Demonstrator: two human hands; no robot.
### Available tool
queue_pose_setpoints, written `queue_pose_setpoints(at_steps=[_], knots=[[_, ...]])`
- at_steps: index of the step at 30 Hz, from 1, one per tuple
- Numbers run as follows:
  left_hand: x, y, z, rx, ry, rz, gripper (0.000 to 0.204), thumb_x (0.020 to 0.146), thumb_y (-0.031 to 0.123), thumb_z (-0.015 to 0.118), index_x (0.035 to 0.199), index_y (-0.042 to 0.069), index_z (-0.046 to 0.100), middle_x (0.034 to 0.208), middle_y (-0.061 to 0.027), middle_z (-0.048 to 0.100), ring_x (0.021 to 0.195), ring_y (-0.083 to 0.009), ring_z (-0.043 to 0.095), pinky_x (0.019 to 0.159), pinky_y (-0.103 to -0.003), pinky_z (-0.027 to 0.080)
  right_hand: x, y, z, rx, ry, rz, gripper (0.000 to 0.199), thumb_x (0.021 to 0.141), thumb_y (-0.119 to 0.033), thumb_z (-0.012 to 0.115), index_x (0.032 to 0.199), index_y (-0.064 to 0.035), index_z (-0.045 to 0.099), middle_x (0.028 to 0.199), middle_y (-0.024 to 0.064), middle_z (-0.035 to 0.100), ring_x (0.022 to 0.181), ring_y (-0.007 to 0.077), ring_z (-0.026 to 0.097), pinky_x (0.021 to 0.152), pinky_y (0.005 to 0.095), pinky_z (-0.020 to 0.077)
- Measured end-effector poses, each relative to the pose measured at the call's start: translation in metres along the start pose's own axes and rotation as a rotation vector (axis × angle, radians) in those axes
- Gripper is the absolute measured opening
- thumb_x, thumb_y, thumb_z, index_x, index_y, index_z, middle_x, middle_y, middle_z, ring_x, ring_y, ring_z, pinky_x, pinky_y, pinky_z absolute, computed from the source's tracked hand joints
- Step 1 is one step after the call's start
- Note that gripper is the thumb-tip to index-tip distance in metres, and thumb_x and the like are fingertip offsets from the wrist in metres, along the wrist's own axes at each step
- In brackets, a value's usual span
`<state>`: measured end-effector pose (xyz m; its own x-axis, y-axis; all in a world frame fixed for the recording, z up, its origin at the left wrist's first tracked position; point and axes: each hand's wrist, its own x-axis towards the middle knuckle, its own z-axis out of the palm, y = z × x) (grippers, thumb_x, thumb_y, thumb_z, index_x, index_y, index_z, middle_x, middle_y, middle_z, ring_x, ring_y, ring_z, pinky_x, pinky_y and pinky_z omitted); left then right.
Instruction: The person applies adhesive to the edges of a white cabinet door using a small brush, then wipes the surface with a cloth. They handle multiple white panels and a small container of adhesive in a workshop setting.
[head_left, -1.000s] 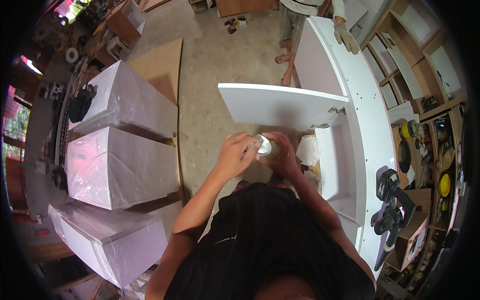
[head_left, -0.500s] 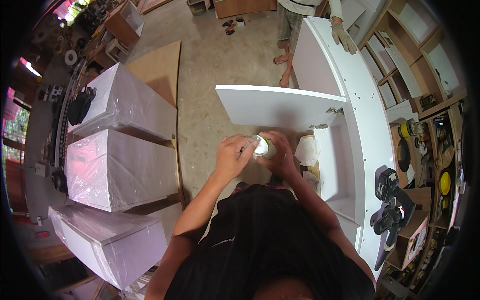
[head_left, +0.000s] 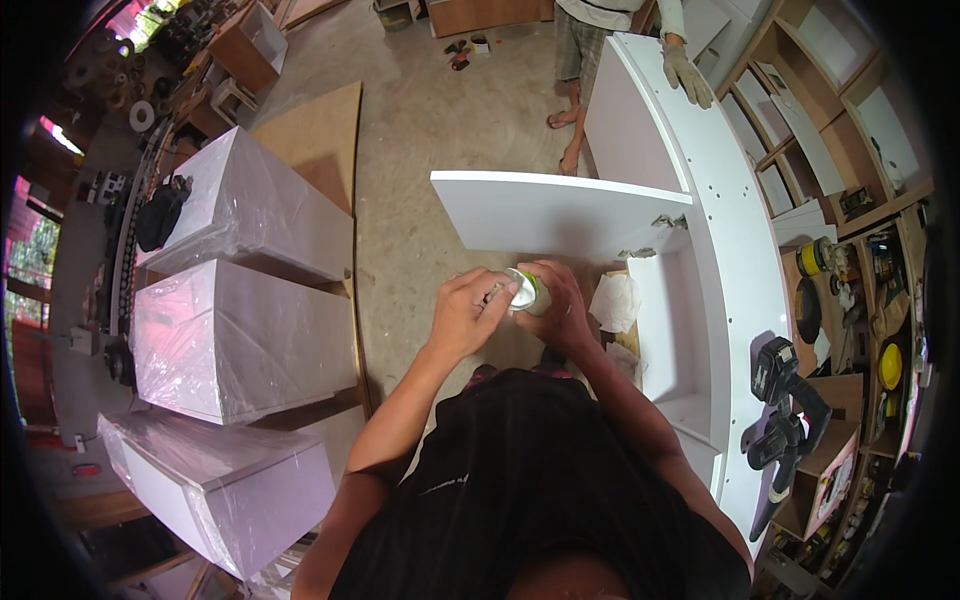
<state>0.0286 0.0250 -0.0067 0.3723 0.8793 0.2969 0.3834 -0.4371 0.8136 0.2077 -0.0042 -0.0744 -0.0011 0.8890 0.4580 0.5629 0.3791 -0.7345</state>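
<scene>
A small container (head_left: 525,293), white at its round end, is held up between the person's hands. The right hand (head_left: 560,303) curls around its side; the left hand (head_left: 470,310) has bent fingers at the white end, their grip unclear. Rightward, a white cabinet (head_left: 740,270) bears a black power tool (head_left: 785,400); leftward stand film-wrapped boxes (head_left: 285,330).

A furniture workshop — white cabinet (head_left: 722,225) bearing a black power tool (head_left: 772,370), plastic-wrapped units (head_left: 275,340), open wooden shelving (head_left: 818,90).
</scene>
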Motion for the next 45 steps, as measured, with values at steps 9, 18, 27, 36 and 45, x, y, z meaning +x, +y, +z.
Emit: queue_pose_setpoints(at_steps=[9, 18, 27, 36, 45], knots=[[0.009, 0.006, -0.006, 0.181, 0.022, 0.156, 0.01, 0.091, 0.016, 0.066, 0.095, 0.007, 0.071, 0.078, -0.0078, 0.063, 0.072, -0.0284, 0.06, 0.07, -0.04, 0.041, 0.016, 0.004, -0.002, 0.089, -0.033, -0.082, 0.061, 0.063, -0.011, 0.084, 0.119, -0.0105, 0.062, 0.116, 0.0102, 0.066, 0.106, 0.0339, 0.063, 0.092, 0.0464, 0.0487], [0.006, -0.003, -0.005, 0.279, 0.018, 0.208, 0.01, 0.089, 0.014, 0.066, 0.094, 0.008, 0.071, 0.087, -0.0088, 0.068, 0.078, -0.0289, 0.064, 0.073, -0.04, 0.042, 0.023, -0.002, 0.002, 0.082, -0.048, -0.083, 0.059, 0.062, -0.01, 0.085, 0.117, -0.0076, 0.063, 0.115, 0.0123, 0.067, 0.106, 0.0351, 0.063, 0.092, 0.0462, 0.0491], [0.005, -0.003, -0.016, 0.218, 0.046, 0.04, 0.01, 0.089, 0.014, 0.065, 0.091, 0.007, 0.071, 0.08, -0.0086, 0.067, 0.075, -0.0297, 0.064, 0.072, -0.041, 0.042, 0.017, 0.001, 0.011, 0.058, -0.026, -0.036, 0.059, 0.063, -0.01, 0.084, 0.119, -0.0099, 0.064, 0.114, 0.0118, 0.066, 0.107, 0.0354, 0.062, 0.093, 0.0462, 0.0484], [0.004, -0.019, -0.017, 0.253, 0.026, 0.121, 0.009, 0.089, 0.012, 0.065, 0.09, 0.005, 0.071, 0.077, -0.0095, 0.065, 0.066, -0.0265, 0.061, 0.065, -0.038, 0.044, 0.005, 0.009, 0.017, 0.027, -0.064, -0.002, 0.06, 0.063, -0.011, 0.085, 0.119, -0.0106, 0.064, 0.117, 0.0124, 0.064, 0.107, 0.0349, 0.062, 0.093, 0.0464, 0.0482], [0.0, -0.02, -0.011, -0.046, -0.095, -0.041, 0.014, 0.091, 0.017, 0.065, 0.091, 0.004, 0.07, 0.079, -0.0116, 0.065, 0.072, -0.0318, 0.063, 0.067, -0.042, 0.046, 0.003, 0.006, 0.023, 0.049, -0.15, 0.073, 0.067, 0.062, -0.012, 0.085, 0.125, -0.0107, 0.062, 0.12, 0.0128, 0.063, 0.117, 0.0351, 0.059, 0.099, 0.0466, 0.0485]])
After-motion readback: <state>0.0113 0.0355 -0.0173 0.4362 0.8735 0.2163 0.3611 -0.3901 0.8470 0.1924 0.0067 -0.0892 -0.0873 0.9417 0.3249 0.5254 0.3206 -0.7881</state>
